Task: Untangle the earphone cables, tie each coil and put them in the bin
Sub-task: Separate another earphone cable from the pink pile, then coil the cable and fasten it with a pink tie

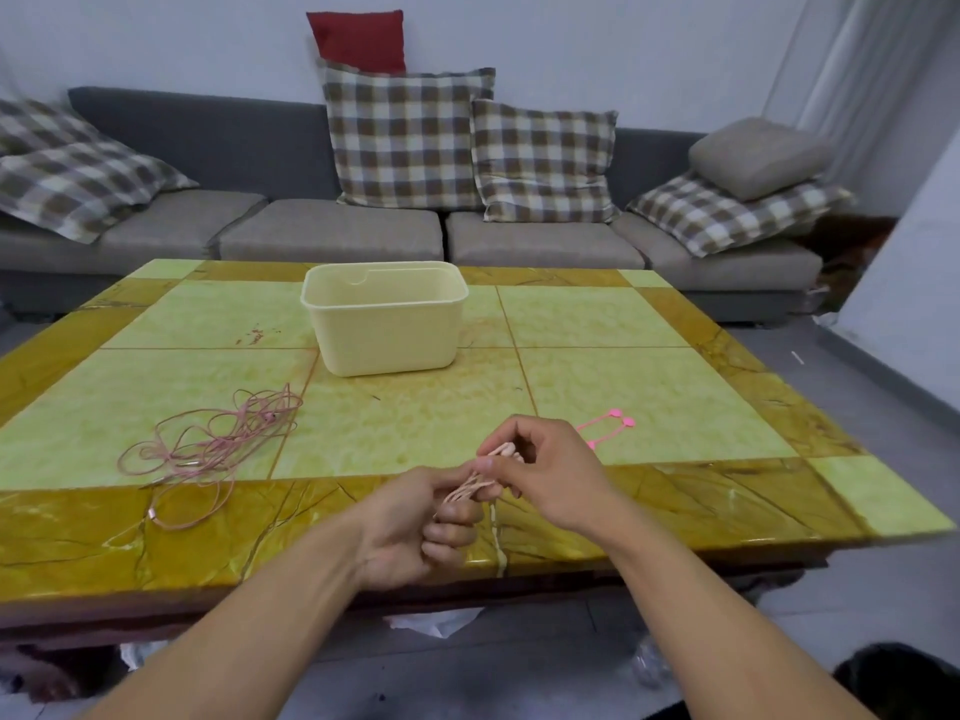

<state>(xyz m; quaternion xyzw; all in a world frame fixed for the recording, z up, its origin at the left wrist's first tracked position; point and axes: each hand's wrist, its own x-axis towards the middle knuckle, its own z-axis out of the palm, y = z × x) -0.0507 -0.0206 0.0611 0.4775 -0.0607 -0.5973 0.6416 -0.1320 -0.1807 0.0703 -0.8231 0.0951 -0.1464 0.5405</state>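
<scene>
Over the table's near edge, my left hand (415, 522) grips a small bundle of pale pink earphone cable (470, 483), fingers curled round it. My right hand (545, 470) pinches the bundle's upper end, where the earbuds (505, 449) show between its fingers. A loose strand (497, 537) hangs down from the bundle onto the table. A second, tangled pink earphone cable (213, 444) lies loose on the table to the left. Pink cable ties (610, 420) lie just beyond my right hand. The cream plastic bin (384, 335) stands at the table's middle, farther back.
The low table (649, 397) has a green and amber stone-patterned top. A grey sofa (332, 231) with checked cushions runs behind it. White plastic bags (436, 621) lie on the floor beneath the table's near edge.
</scene>
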